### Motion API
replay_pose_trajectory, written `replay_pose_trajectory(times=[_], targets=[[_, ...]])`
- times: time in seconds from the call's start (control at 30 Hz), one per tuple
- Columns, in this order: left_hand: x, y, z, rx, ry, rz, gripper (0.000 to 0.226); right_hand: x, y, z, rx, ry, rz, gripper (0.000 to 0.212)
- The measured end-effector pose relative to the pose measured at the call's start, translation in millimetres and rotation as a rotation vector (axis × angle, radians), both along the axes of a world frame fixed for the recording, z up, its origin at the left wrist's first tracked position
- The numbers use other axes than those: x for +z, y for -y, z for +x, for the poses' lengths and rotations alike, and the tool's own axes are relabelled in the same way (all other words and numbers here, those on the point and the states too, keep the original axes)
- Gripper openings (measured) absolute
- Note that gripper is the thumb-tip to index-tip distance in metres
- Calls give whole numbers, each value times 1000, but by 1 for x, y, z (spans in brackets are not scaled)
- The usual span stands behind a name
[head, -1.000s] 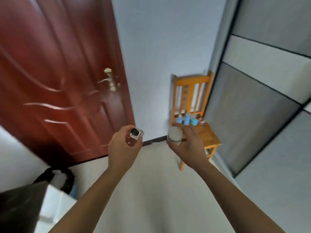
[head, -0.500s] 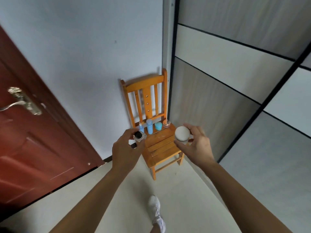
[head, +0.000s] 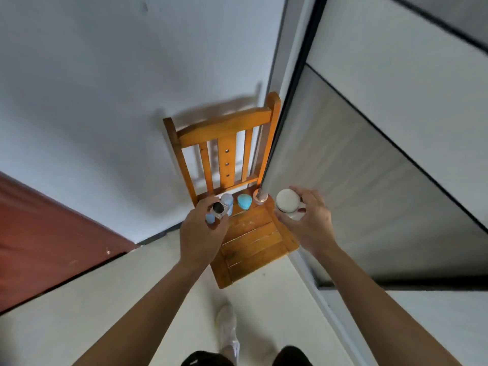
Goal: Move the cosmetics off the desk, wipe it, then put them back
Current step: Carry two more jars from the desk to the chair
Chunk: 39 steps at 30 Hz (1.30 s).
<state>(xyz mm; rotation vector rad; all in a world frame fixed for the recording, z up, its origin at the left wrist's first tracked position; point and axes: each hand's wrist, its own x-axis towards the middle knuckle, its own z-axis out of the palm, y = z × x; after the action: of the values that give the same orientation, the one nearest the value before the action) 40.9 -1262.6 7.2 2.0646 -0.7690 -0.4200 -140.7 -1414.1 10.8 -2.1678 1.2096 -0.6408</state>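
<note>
While both arms hung over the wooden chair (head: 253, 241), the left hand (head: 200, 233) pinched a small black-capped bottle (head: 218, 208), and the right hand (head: 307, 225) curled round a white-lidded jar (head: 287, 201), above the seat. Along its back stood a teal case (head: 244, 202) and a pink jar (head: 260, 196).

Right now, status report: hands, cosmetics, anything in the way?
Left hand grips clear black-capped bottle. Right hand grips round white-lidded jar. Orange wooden chair ahead, front slats bare, teal egg-shaped case at back.
</note>
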Motion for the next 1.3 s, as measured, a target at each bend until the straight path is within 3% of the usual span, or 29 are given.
replay_pose_trajectory(times=[0.3,0.53,0.7,1.03,1.1,1.3], targets=[[-182,41,20,178,-63,264,38,-197,64,65,104,-147,226,66],[-323,64,18,233,-111,322,33,-353,76,94,210,-318,324,69],[-379,79,17,264,-121,328,37,-413,74,108,306,-379,332,71],[-434,82,25,290,-78,415,50,-456,69,131,413,-364,227,82],[-426,77,19,279,-65,413,55,-446,67,122,413,-365,220,88],[-356,44,-7,275,115,399,61,-365,65,74,437,-282,37,80]])
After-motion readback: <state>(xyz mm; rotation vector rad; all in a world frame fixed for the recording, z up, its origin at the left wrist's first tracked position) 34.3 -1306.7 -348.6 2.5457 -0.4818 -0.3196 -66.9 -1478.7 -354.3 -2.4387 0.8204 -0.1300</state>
